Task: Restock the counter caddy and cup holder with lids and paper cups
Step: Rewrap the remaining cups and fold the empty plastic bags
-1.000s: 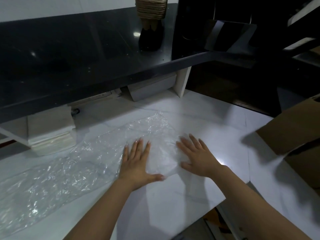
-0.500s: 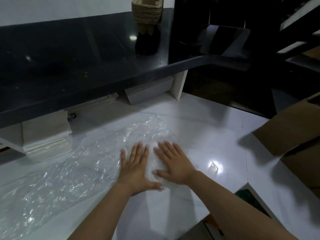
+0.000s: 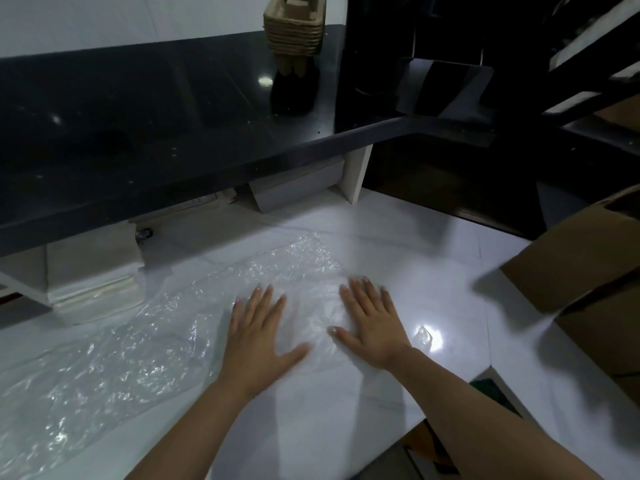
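An empty clear plastic sleeve [image 3: 166, 341] is pressed flat on the white table [image 3: 415, 271] by two bare hands. The left hand [image 3: 254, 330] and the right hand [image 3: 370, 323] are laid palm-down on the sleeve's right end, fingers straight and spread, nothing grasped. Half a second earlier the right hand was drawn in beside the left; now it is set apart again, so the wrapping appears to be smoothed out with outward strokes. This is judged a tidying step: the sleeve, probably packaging for cups or lids, holds nothing now.

No lids or paper cups are seen, and the caddy and cup holder cannot be made out. A stack of pulp drink trays [image 3: 294, 26] is kept on the dark raised counter [image 3: 138, 133] behind. A brown cardboard box [image 3: 588, 271] is placed at the right edge; its contents are hidden. A small plastic scrap [image 3: 423, 336] is left just beside the right hand.
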The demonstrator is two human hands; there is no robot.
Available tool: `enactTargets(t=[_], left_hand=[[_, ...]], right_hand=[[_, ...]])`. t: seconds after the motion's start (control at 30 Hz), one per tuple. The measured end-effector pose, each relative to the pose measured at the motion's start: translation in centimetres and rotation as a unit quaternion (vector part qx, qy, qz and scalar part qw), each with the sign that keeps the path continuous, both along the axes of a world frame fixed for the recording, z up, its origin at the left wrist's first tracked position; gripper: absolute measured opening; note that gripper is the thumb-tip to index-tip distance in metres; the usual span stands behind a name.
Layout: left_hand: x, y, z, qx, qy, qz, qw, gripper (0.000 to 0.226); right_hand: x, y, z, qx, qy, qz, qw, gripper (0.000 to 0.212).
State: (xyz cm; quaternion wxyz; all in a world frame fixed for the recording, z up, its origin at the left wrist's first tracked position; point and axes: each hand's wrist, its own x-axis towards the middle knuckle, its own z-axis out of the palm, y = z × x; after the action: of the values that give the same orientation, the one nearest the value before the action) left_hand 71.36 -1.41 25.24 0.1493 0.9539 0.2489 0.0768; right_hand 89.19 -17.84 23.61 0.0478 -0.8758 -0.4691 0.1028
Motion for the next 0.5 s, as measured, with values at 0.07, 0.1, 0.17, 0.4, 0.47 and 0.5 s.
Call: enactTargets(t=[0.07, 0.1, 0.17, 0.4, 0.47, 0.5], left_hand=[[-0.2, 0.2, 0.2, -0.012, -0.093, 0.11, 0.99, 0.077], [-0.2, 0.2, 0.4, -0.032, -0.113, 0.16, 0.98, 0.07], [-0.2, 0.1, 0.6, -0.092, -0.105, 0.227, 0.964, 0.066], [0.6, -0.1, 0.7, -0.132, 0.046, 0.251, 0.958, 0.056], [0.8, -0.1, 1.2, -0.132, 0.043, 0.244, 0.96, 0.054], [0.8, 0.0, 1.4, -0.133, 0.015, 0.233, 0.963, 0.053]], right_hand=[[-0.3, -0.3, 0.0, 0.004, 0.004, -0.032, 0.999, 0.097], [-0.6, -0.4, -0.1, 0.005, 0.001, -0.051, 0.999, 0.096], [-1.6, -0.6, -0.2, 0.004, -0.004, -0.083, 0.997, 0.093], [-3.6, -0.1, 0.2, 0.004, 0.019, -0.112, 0.993, 0.091], [-3.9, -0.1, 0.3, 0.005, 0.027, -0.117, 0.993, 0.092], [-4.0, -0.1, 0.4, 0.01, 0.022, -0.116, 0.993, 0.09]])
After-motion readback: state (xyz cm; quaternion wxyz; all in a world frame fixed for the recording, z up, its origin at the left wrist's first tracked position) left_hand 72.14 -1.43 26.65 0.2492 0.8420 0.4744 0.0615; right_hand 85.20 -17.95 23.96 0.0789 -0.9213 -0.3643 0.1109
